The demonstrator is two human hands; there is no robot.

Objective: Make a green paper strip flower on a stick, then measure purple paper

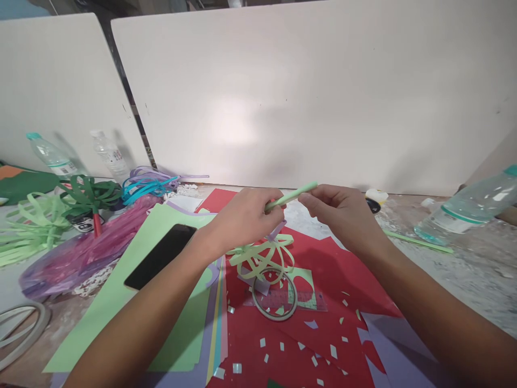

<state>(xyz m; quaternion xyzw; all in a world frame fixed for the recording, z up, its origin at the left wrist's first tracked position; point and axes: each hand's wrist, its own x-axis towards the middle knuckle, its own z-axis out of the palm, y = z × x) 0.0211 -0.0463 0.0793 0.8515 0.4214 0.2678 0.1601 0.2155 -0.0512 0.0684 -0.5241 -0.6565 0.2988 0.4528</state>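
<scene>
Both hands are held close together at the centre of the frame: the left hand (246, 218) is closed around the lower end of a thin pale green rolled-paper stick (293, 195), and the right hand (343, 213) is pinched on its upper end. The stick's long axis is slanted from lower left to upper right, bridging the gap between them. A light green looped paper flower (262, 257) is hung just below the left hand, above a ring of clear tape (277, 317) laid on a red paper sheet (347, 280).

Past the left grip (246, 218) and right grip (339, 213) a white board (283, 108) blocks passage; rightward, worktop (464, 291) lies open up to a bottle (468, 207).
</scene>
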